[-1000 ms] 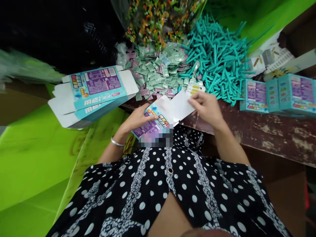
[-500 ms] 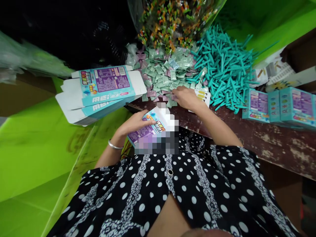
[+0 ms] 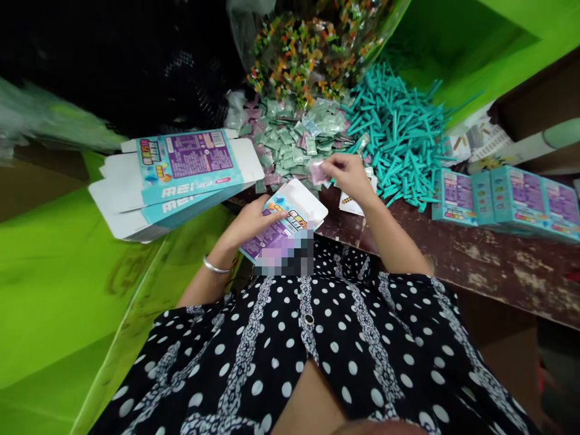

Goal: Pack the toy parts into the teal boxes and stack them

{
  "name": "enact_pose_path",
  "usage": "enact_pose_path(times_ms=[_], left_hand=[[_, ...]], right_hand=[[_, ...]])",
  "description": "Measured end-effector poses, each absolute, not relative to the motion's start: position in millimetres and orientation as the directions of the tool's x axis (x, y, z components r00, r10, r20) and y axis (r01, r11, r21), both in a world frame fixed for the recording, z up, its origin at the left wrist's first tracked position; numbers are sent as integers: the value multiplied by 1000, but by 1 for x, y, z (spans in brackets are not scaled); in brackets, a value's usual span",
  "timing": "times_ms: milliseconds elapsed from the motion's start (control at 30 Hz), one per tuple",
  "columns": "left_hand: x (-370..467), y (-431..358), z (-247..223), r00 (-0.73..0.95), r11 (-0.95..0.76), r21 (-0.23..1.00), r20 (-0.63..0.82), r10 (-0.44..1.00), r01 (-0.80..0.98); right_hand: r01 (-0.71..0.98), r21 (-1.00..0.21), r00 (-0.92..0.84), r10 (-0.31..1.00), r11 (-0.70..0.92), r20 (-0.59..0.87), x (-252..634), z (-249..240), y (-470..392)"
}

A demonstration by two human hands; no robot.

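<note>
A teal and purple box (image 3: 290, 220) with white end flaps is held by my left hand (image 3: 251, 225), thumb across its printed face. My right hand (image 3: 348, 176) pinches a small pink packet (image 3: 318, 173) at the front of a heap of green and pink packets (image 3: 290, 142). The packet is just above the box's flap end. White printed cards (image 3: 351, 202) lie on the table under my right wrist.
Flat-lying boxes (image 3: 185, 160) are stacked at the left. Teal sticks (image 3: 394, 133) are piled right of the packets, and a bag of colourful pieces (image 3: 303, 54) stands behind. Filled-out boxes (image 3: 516, 196) stand at the right on the dark table (image 3: 489, 254).
My right hand has lifted a pink packet from the heap's front edge. My left hand still holds the box, and the whole view has shifted a little.
</note>
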State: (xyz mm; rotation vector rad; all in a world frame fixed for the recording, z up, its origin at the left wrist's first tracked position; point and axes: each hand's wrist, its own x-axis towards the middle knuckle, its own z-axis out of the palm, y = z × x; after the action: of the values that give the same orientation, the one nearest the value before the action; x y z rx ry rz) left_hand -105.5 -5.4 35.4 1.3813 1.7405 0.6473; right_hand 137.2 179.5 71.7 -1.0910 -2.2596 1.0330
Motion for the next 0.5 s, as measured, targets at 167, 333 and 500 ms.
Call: enact_pose_path(times_ms=[167, 333, 500], left_hand=[[-90, 11, 42, -38, 235, 847, -247, 968, 477], [-90, 12, 41, 2, 229, 856, -260, 966, 463], [-91, 14, 28, 0, 211, 866, -237, 971, 452]], right_hand=[[545, -733, -641, 766, 407, -52, 168, 94, 166], [939, -13, -342, 937, 342, -68, 267, 103, 198], [836, 177, -452, 835, 519, -315, 321, 77, 199]])
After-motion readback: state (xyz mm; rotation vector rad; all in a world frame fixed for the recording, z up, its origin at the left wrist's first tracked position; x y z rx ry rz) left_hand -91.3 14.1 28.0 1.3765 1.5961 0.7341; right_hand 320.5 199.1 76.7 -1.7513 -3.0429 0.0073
